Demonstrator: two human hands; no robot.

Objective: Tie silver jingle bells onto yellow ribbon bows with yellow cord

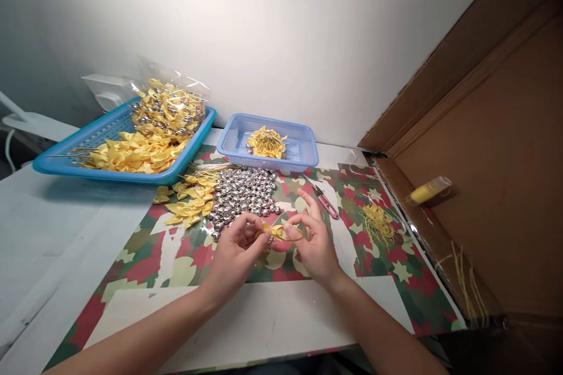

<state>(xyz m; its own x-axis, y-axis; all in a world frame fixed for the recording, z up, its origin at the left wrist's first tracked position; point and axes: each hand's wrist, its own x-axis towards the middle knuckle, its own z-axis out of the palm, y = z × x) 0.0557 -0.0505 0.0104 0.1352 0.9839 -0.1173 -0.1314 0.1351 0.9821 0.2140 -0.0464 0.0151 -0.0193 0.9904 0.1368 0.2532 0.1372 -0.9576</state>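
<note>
My left hand [237,249] and my right hand [313,241] meet over the patterned mat [387,269], both pinching a small yellow ribbon bow with a gold cord loop [281,232]. Just beyond my fingers lies a heap of silver bells [244,193]. Loose yellow bows [189,199] lie to the left of the bells.
A large blue tray [65,158] of yellow bows and a clear bag sits back left. A small blue basket [303,149] holds gold cords. Red snips [326,204] lie right of my hands, cord scraps [377,221] further right. A cardboard box [484,146] with a yellow thread spool [428,190] stands at right.
</note>
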